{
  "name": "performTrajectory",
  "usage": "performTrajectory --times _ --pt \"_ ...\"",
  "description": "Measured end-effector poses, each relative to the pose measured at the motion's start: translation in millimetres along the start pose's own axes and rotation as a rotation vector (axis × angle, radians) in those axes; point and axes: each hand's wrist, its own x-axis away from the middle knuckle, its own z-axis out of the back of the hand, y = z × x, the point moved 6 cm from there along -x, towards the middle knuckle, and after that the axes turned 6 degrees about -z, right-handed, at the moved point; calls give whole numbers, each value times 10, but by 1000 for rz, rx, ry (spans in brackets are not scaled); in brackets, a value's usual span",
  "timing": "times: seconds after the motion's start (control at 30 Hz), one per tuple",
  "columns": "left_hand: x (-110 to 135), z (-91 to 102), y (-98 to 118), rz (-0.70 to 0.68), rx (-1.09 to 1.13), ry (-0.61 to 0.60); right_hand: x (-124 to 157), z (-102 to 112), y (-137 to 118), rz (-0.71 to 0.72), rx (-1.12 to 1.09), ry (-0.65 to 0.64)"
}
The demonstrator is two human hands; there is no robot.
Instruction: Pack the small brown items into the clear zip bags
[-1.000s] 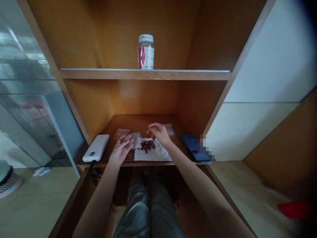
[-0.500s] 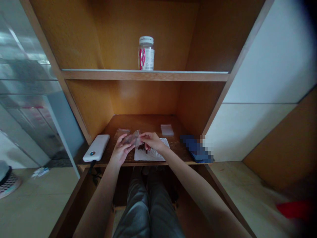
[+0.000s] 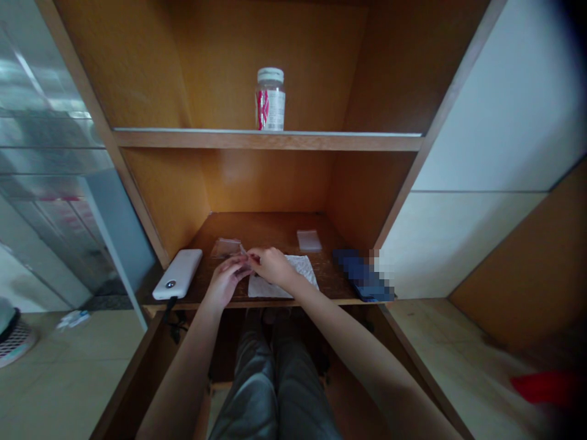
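The wooden shelf (image 3: pixel 270 229) is holding a power bank (image 3: pixel 178 275), a phone (image 3: pixel 362 275) and a white tissue (image 3: pixel 302 276), with a clear plastic bag (image 3: pixel 227 247) lying just behind the left hand (image 3: pixel 224 282). The left hand and right hand (image 3: pixel 273 267) are half-closing together above the tissue, fingertips nearly touching; anything pinched between them is hidden, so cannot tell.
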Motion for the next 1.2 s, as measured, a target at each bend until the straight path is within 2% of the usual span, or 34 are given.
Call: performTrajectory --times 0.2,0.5,1.0,1.2 --pt "-2 9 -13 29 7 34 21 10 -115 67 125 -27" --pt "9 23 -12 30 -1 78 77 22 -123 78 127 -37" --pt "21 32 -16 -6 -55 40 -47 0 -29 -26 -39 -48" --pt "15 59 -21 -19 -68 59 -125 -52 14 -4 -186 -70"
